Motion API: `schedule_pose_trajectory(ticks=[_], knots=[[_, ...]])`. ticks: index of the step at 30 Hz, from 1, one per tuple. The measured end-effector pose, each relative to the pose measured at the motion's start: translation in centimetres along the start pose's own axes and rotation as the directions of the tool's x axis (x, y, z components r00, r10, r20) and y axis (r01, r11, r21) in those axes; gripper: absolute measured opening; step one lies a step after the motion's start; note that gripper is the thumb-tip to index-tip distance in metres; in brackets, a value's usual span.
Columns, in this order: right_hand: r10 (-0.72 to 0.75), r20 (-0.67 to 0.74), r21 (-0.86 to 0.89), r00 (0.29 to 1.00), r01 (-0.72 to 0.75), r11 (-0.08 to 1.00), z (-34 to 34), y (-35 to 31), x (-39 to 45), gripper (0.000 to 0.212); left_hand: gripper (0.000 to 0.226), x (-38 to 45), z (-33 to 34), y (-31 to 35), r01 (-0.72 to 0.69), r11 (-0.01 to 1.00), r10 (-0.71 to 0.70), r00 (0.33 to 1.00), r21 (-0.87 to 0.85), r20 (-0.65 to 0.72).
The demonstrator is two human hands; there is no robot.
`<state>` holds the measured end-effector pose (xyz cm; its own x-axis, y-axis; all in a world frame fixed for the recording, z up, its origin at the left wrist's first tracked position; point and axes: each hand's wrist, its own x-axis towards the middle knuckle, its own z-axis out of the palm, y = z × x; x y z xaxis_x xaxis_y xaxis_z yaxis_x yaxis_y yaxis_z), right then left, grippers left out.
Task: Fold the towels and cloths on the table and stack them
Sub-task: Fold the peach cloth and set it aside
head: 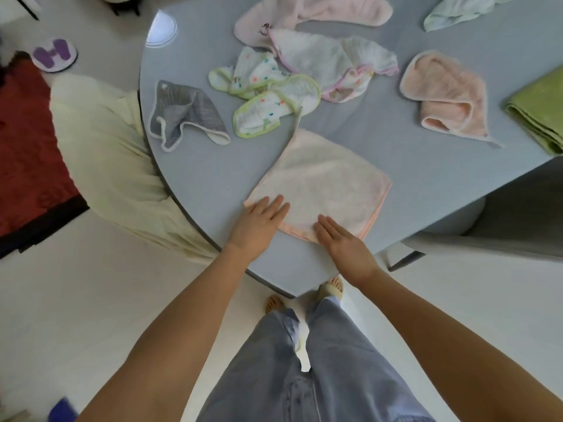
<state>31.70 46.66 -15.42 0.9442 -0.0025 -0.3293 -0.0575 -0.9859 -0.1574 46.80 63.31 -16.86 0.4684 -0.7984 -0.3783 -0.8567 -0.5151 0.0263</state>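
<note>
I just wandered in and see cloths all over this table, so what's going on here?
A person is folding laundry at a grey table. Both hands lie flat on a pale pink towel spread near the table edge: the left hand on its near corner, the right hand on its near edge. Farther back lie unfolded pieces: a grey cloth, a green-trimmed printed cloth and a peach towel. A green towel at the right looks already folded.

- cream towel [320,184]: flat, pink-edged, near table edge
- grey cloth [185,112], green-trim cloths [268,95], white cloth [332,60], peach towel [446,92], pink towel [307,13], mint cloth [457,10]: crumpled, spread apart
- green towel [539,108]: folded, far right
</note>
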Motion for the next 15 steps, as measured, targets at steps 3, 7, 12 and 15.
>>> schedule_pose_trajectory(ticks=[3,7,12,15], knots=[[0.058,0.056,-0.001,0.997,-0.058,0.998,-0.4,-0.2,-0.3,0.076,0.059,-0.2,-0.5,0.1,-0.008,0.999,0.010,0.999,0.050,-0.036],[0.035,0.114,-0.032,0.993,-0.032,0.999,-0.5,-0.2,-0.3,0.082,0.058,0.1,-1.3,-0.2,-0.041,0.995,0.049,0.994,0.093,-0.093],[0.054,0.013,-0.075,0.998,-0.053,0.996,-0.6,-0.1,0.4,0.046,0.068,1.0,-1.3,-1.0,-0.035,0.998,0.041,0.992,0.056,-0.116],[0.032,-0.034,-0.137,0.999,-0.036,0.990,-0.7,0.2,0.2,0.020,0.061,1.5,-1.6,-1.4,-0.049,0.997,0.053,0.996,0.065,-0.066]])
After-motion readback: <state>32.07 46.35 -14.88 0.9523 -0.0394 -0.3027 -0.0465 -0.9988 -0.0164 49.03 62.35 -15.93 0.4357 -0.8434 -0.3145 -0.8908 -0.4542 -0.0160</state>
